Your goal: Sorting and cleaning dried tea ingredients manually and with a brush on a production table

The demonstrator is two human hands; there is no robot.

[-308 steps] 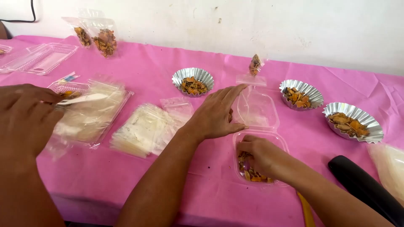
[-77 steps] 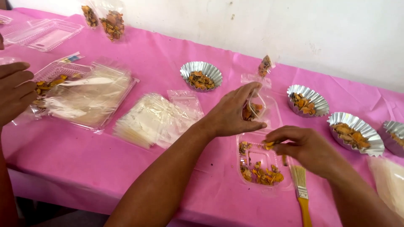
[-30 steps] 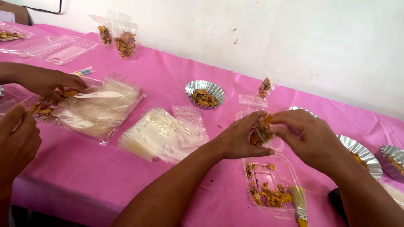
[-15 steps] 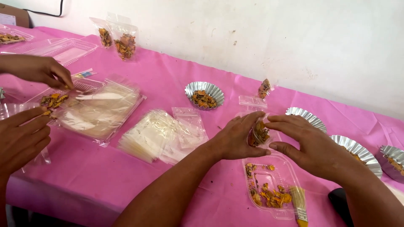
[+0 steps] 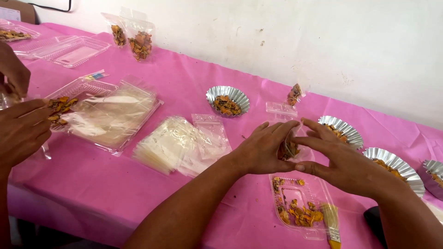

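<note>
My left hand (image 5: 260, 150) and my right hand (image 5: 344, 161) meet above the pink table (image 5: 92, 184) and together hold a small clear bag (image 5: 288, 148) with orange dried pieces inside. The fingers of both hands pinch its sides. Directly below lies an open clear plastic tray (image 5: 300, 207) with more orange pieces scattered in it. A small brush with a yellow handle (image 5: 331, 223) rests on the tray's right edge.
A pile of empty clear bags (image 5: 177, 143) lies left of my hands. Silver foil cups (image 5: 227, 99) of orange pieces stand behind and to the right. Filled bags (image 5: 140, 44) stand at the back. Another person's hands (image 5: 20, 131) work at the left over clear trays (image 5: 108, 115).
My hands have gone from filling over the tray to holding the small bag together above it. The other person's hands have shifted at the left.
</note>
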